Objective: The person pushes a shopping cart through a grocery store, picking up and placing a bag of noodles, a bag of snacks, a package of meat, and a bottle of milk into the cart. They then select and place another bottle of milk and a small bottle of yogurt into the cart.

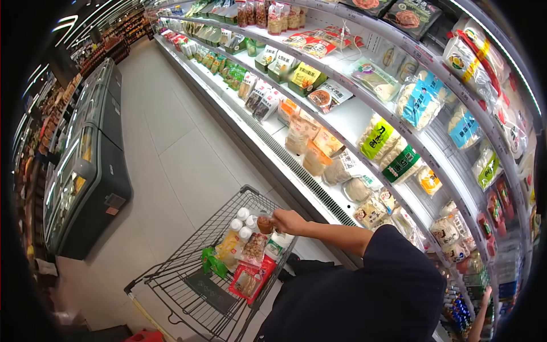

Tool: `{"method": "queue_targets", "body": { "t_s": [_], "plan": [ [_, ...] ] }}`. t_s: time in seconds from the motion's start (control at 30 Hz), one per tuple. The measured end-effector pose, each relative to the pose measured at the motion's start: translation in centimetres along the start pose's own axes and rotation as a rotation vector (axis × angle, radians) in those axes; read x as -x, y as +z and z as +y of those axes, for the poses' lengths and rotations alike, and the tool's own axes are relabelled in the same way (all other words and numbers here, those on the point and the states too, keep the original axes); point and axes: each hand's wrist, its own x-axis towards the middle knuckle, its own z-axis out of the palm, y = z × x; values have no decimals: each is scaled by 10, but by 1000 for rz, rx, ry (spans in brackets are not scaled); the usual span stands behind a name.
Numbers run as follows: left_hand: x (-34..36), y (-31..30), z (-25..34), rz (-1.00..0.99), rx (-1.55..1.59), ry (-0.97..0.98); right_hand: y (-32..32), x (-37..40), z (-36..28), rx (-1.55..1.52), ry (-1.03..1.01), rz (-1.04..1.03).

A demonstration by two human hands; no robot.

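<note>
My right hand (288,222) reaches over the side of a wire shopping cart (188,251), its fingers closed on a small brown pack (265,224) whose kind I cannot make out. Beside the pack stand several white-capped bottles (245,232). Below it in the cart lie a clear bag of brown pieces (253,249), a red packet (249,282), a yellowish bag (227,251) and a green packet (212,262). A white container with a green label (277,245) sits near the cart's side. My left hand is out of view.
Refrigerated shelves (256,122) with bagged noodles (380,137) and other packets run along the right. Across the tiled aisle (176,131) stands a dark chest freezer (108,171). Another person's arm (481,316) shows at the lower right.
</note>
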Motion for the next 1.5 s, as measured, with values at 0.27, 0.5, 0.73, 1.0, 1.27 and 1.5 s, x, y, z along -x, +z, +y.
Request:
{"method": "queue_targets", "body": {
  "t_s": [0.27,0.5,0.73,1.0,1.27,1.5],
  "plan": [
    [-10,7,24,6,341,11,-3,69,-1,-515,436,236],
    [50,-41,45,-57,256,67,-22,54,27,-236,297,144],
    [74,-56,57,-111,339,-150,36,-16,103,223,234,-79],
    [99,-72,78,-55,343,-240,132,-95,169,370,37,-379],
    [102,-74,75,-40,352,-210,192,-135,215,592,19,-669],
    [100,-74,71,-27,363,-246,210,-119,219,576,-33,-511]
  ]
}}
